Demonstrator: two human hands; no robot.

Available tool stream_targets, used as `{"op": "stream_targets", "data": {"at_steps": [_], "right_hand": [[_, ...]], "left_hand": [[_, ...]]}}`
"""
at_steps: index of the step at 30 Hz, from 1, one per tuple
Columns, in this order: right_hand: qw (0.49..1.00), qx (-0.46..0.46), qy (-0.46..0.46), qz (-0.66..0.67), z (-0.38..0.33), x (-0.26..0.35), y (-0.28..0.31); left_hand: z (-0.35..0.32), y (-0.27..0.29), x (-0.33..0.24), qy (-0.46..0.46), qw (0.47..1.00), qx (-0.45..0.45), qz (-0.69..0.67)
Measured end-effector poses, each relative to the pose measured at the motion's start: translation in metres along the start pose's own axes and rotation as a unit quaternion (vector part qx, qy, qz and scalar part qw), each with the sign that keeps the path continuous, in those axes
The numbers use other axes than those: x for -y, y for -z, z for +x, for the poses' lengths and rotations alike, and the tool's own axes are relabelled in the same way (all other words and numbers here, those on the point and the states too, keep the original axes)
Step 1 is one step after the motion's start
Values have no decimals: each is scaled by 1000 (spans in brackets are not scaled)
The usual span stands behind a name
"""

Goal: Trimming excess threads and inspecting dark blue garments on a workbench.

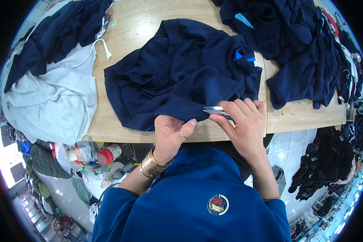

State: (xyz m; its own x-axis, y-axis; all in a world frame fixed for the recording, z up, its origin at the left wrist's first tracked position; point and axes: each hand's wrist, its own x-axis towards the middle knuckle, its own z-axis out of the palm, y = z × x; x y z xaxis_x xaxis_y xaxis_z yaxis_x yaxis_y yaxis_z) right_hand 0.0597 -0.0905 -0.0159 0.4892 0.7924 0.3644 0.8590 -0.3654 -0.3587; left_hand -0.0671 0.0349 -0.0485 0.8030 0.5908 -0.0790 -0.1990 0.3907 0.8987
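Observation:
A navy garment with a gathered elastic waistband lies spread across the wooden table in front of me. Its near edge is pinched between the thumb and fingers of my left hand, which wears a ring and a stack of gold bangles. My right hand is closed around small metal thread snips. Their blades point left and touch or nearly touch the cloth just right of my left thumb. Whether a thread lies between the blades is too small to tell. A bright blue tab shows at the garment's right side.
More navy garments are heaped at the table's right. Pale grey cloth hangs over the left side, with navy pieces on top. Below the table edge stand a red-and-white container and clutter; black garments lie lower right.

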Motion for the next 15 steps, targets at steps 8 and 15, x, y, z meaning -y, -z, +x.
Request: {"op": "stream_targets", "data": {"at_steps": [8, 15], "right_hand": [[1000, 4, -1, 18, 1, 2, -1], [999, 42, -13, 27, 1, 0, 2]], "left_hand": [[-1, -2, 1, -20, 999, 17, 23], [-1, 0, 3, -21, 999, 20, 42]]}}
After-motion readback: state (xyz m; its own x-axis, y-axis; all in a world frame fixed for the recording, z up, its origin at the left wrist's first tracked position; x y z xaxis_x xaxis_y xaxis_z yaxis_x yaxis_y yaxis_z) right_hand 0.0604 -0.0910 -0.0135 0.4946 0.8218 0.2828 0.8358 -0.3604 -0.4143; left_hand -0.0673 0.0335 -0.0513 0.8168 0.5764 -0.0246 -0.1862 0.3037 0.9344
